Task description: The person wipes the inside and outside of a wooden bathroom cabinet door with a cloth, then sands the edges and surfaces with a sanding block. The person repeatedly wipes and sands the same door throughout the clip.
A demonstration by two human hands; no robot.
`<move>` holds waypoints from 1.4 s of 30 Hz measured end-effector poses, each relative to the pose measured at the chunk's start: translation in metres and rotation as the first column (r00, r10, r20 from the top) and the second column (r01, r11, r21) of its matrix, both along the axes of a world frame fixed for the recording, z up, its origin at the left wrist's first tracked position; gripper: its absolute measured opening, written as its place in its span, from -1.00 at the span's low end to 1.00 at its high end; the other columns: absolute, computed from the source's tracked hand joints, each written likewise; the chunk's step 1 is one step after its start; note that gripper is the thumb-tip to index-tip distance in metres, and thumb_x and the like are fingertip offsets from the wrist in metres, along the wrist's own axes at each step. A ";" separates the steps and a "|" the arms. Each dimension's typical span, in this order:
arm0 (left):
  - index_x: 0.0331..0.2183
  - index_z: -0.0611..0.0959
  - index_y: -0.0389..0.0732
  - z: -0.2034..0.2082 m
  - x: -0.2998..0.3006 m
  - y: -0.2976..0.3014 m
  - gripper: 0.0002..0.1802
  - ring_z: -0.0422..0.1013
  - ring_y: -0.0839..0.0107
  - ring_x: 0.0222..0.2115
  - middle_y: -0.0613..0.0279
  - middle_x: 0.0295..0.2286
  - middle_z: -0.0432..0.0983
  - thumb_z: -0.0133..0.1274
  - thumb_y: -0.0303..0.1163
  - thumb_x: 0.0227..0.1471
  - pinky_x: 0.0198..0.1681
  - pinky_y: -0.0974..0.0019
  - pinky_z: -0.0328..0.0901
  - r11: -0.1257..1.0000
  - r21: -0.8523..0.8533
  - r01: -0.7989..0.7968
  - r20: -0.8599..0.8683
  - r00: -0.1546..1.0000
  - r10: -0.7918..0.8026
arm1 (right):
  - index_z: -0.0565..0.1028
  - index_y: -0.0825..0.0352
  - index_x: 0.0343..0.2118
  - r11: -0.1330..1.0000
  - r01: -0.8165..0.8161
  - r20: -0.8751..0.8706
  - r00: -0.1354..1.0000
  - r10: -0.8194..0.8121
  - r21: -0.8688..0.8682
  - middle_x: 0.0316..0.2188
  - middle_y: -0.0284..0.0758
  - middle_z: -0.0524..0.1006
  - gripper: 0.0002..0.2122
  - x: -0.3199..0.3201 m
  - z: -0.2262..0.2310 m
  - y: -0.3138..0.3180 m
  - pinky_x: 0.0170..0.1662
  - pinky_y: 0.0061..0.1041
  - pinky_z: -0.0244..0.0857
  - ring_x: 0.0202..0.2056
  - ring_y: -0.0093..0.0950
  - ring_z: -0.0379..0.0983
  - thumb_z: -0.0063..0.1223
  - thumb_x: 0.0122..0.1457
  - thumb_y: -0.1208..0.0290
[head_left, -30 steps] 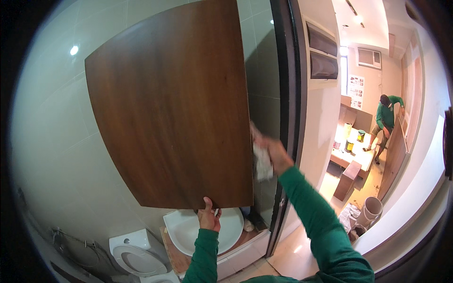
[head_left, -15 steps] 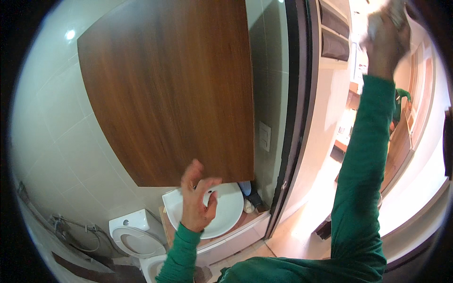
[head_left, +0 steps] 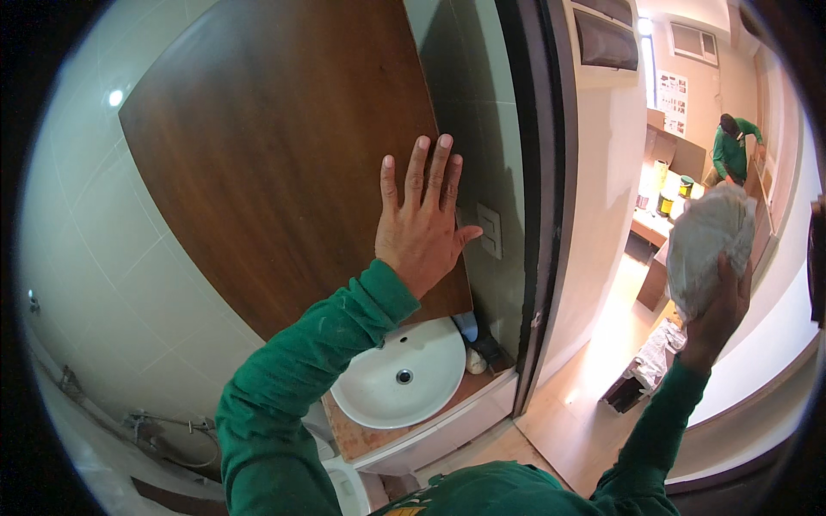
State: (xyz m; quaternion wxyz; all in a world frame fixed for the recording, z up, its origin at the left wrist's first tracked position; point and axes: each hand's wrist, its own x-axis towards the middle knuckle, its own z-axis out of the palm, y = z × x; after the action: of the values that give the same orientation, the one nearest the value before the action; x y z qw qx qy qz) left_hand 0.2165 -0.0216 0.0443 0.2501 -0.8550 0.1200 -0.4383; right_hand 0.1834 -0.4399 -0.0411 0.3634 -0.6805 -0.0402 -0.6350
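A large brown wooden panel with a curved left edge stands over the sink on the tiled wall. My left hand lies with fingers spread against its lower right part, the thumb reaching past the panel's edge toward a light switch plate. Out to the right, my right hand is closed around a bunched, pale grey cloth, held up in the doorway, apart from the panel. Under my left forearm sits the white washbasin.
A dark door frame separates the bathroom from a bright room. There, a co-worker in green stands at the wall near a bench with cans. A dark box with crumpled covering is on the floor. A toilet shows lower left.
My left hand has risen from above the basin and now lies flat against the panel. My right hand has come down with the cloth. The view has shifted, showing more of the far room.
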 end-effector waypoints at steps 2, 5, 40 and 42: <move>0.35 0.22 -0.15 -0.005 0.001 -0.008 0.02 -0.34 0.03 0.43 0.04 0.41 -0.20 -0.09 0.37 0.11 0.37 -0.39 -0.35 0.996 0.063 -0.069 -0.038 0.997 0.072 | 0.44 0.35 0.15 0.603 -0.454 0.160 0.865 0.476 0.656 0.12 -0.12 0.43 -0.53 -0.007 -0.002 0.004 0.15 -0.24 0.28 0.06 -0.15 0.42 0.19 0.18 0.33; 0.34 0.25 -0.13 -0.027 -0.012 -0.004 0.00 -0.34 0.03 0.43 0.01 0.40 -0.17 -0.02 0.33 0.09 0.35 -0.45 -0.34 0.987 0.077 -0.138 -0.133 0.980 0.147 | 0.45 0.39 0.08 0.657 -0.376 0.049 0.887 0.458 0.654 -0.05 -0.27 0.48 -0.63 -0.012 -0.027 -0.017 0.09 -0.41 0.27 -0.04 -0.37 0.42 0.05 0.26 0.33; -0.12 0.69 -0.16 0.367 0.007 0.028 -0.24 0.51 0.37 -0.21 0.21 -0.25 0.60 0.28 0.32 -0.10 -0.02 0.26 0.34 0.894 -0.406 0.189 -0.091 0.965 -0.245 | 0.39 0.42 0.15 0.230 -0.237 0.046 0.785 0.618 0.944 -0.11 -0.35 0.49 -0.58 -0.027 -0.236 -0.066 -0.02 -0.57 0.27 -0.14 -0.54 0.38 -0.04 0.22 0.49; -0.13 0.70 -0.16 0.375 0.007 0.030 -0.23 0.51 0.39 -0.21 0.22 -0.25 0.59 0.28 0.33 -0.11 -0.03 0.27 0.34 0.891 -0.419 0.173 -0.072 0.972 -0.222 | 0.40 0.41 0.14 0.228 -0.269 0.054 0.749 0.660 0.936 -0.17 -0.38 0.50 -0.60 -0.019 -0.249 -0.062 -0.07 -0.58 0.28 -0.19 -0.56 0.38 -0.01 0.23 0.48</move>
State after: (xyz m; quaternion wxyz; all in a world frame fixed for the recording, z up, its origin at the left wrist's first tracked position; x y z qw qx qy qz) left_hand 0.2236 0.0088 0.4195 0.0118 -0.8959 0.1262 -0.4257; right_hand 0.1645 -0.5016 -0.2905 0.8461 -0.4247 0.1718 -0.2724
